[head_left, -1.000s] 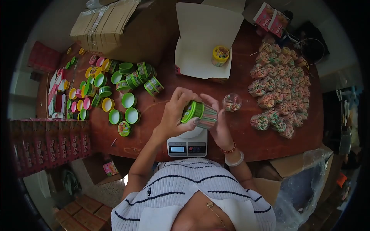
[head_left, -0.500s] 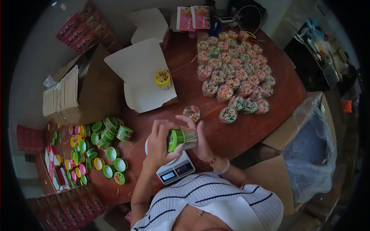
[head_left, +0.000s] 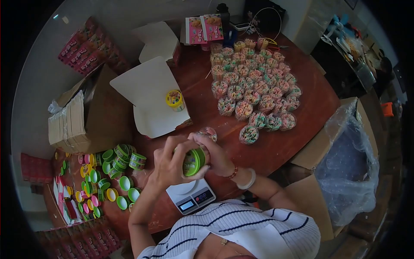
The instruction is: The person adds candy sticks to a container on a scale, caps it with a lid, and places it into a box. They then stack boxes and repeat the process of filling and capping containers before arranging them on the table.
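Capping step in hand: the left hand (head_left: pixel 172 166) is closing around a green lid (head_left: pixel 192 162), pressing it onto a clear tub of coloured sticks, while the right hand (head_left: pixel 215 155) is wrapping the tub body, which is mostly hidden behind the fingers. Both are being held just above the digital scale (head_left: pixel 191 195), near the tabletop's (head_left: pixel 267 151) front edge.

Judgement: next move is calling for a seated lid and then a put-down spot.

- Right and ahead: filled tubs (head_left: pixel 254 90) are crowding the far side, the nearest one just beside the hands.
- One open tub (head_left: pixel 208 133) is sitting just behind the fingers.
- Left: loose lids (head_left: pixel 116 172) are covering the edge.
- Bare wood is showing between hands and filled tubs; drop-off beyond right rim toward the bagged carton (head_left: pixel 349 159).
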`<state>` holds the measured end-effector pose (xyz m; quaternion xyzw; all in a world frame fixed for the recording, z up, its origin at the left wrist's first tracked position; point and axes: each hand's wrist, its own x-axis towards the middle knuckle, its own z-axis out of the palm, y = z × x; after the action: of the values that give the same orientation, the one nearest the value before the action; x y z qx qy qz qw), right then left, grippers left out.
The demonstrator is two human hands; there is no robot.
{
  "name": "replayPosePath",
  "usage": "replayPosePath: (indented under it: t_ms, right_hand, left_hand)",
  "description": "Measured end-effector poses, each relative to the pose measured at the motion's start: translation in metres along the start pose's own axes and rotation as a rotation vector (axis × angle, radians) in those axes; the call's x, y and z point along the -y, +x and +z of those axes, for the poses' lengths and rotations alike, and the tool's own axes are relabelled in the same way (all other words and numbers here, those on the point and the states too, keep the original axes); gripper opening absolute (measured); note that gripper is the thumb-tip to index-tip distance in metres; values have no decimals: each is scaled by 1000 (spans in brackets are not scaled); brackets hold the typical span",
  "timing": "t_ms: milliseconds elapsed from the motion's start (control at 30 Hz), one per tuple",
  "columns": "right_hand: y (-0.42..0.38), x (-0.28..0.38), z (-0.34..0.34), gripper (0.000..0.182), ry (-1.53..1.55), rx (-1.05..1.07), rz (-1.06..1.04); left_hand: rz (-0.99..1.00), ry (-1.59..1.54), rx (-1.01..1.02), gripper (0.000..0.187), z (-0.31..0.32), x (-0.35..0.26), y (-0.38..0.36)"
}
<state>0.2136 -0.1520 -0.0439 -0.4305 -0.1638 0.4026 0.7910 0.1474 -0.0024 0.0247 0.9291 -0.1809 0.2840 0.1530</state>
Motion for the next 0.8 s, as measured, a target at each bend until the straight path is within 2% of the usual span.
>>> replayPosePath:
  t_ms: [33, 67, 100, 167, 200, 233, 267, 300, 333, 367, 400, 433, 467, 533, 600, 667, 733, 767, 800]
  right_hand:
    - [5, 13, -2, 40, 155, 42, 271]
    - [9, 24, -4, 39, 106, 68, 527]
    - [15, 26, -23, 40, 5, 258, 809]
    - [17, 2, -30, 39, -74, 481, 920]
    - [16, -2, -26, 38, -58, 564, 924]
    - [16, -6, -22, 37, -42, 648, 925]
    - [12, -2, -25, 35, -67, 531, 934]
    - [16, 8, -38, 36, -185, 564, 724]
    - [21, 18, -51, 36, -334, 571, 505]
    - [25, 28, -64, 38, -488, 543, 298]
    - [32, 71, -71, 40, -579, 272, 398]
    - [34, 108, -96, 43, -645, 278, 227]
    - [30, 143, -115, 41, -722, 121, 32]
    - [17, 204, -161, 39, -785, -268, -225]
    - [4, 241, -259, 41, -744, -520, -407]
    - [-19, 256, -358, 45, -614, -802, -421]
    - [-43, 246, -474, 49, -550, -835, -417]
    - [-48, 240, -508, 54, -473, -866, -403]
    - [-44, 236, -519, 54, -475, -865, -409]
  left_hand:
    - [127, -50, 8, 56, -6, 1, 5]
    - [254, -100, 14, 53, -10, 2, 7]
    - [394, -78, 97, 48, -12, 3, 6]
    - [613, -33, 319, 52, -28, -5, 14]
    - [598, -15, 318, 52, -30, -5, 15]
    - [499, -85, 395, 50, -32, -4, 16]
    - [397, -157, 465, 48, -32, -3, 17]
    - [294, -233, 532, 45, -33, -2, 20]
    - [84, -202, 605, 49, -39, 8, 30]
    - [-60, -174, 518, 50, -33, 30, 31]
    - [-198, -150, 430, 50, -21, 57, 31]
    - [-335, -15, 399, 53, -13, 79, 32]
    - [-470, 116, 367, 56, -3, 102, 32]
    - [-477, 261, 384, 58, 28, 161, 15]
    - [-440, 297, 392, 60, 56, 201, -8]
    - [-453, 245, 369, 61, 77, 215, -18]
    - [-511, 319, 401, 61, 64, 188, -1]
    - [-571, 399, 447, 61, 51, 172, 13]
    - [-577, 340, 385, 50, 43, 158, 32]
